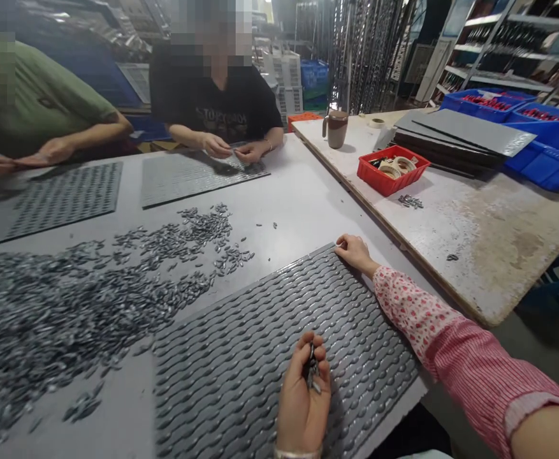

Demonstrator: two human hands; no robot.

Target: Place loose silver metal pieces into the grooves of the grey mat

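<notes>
My left hand (303, 398) is cupped palm up above the near part of a grey board (260, 344). Its fingers curl around several small, dark, shiny, pointed oval pieces (313, 370). The board lies flat before me and is covered with wavy rows of similar raised shapes. At the board's far right corner, my right hand (354, 250) touches the edge with fingers bent and pressed together; what sits between the fingertips is too small to make out. A large heap of loose dark oval pieces (92, 299) spreads over the white table left of the board.
Across the table two people work by hand over similar boards (203, 175). On the side table (442, 268) to the right stand a mug (336, 129), a red bin (394, 171) with tape rolls, stacked grey sheets (470, 134) and blue bins (547, 153).
</notes>
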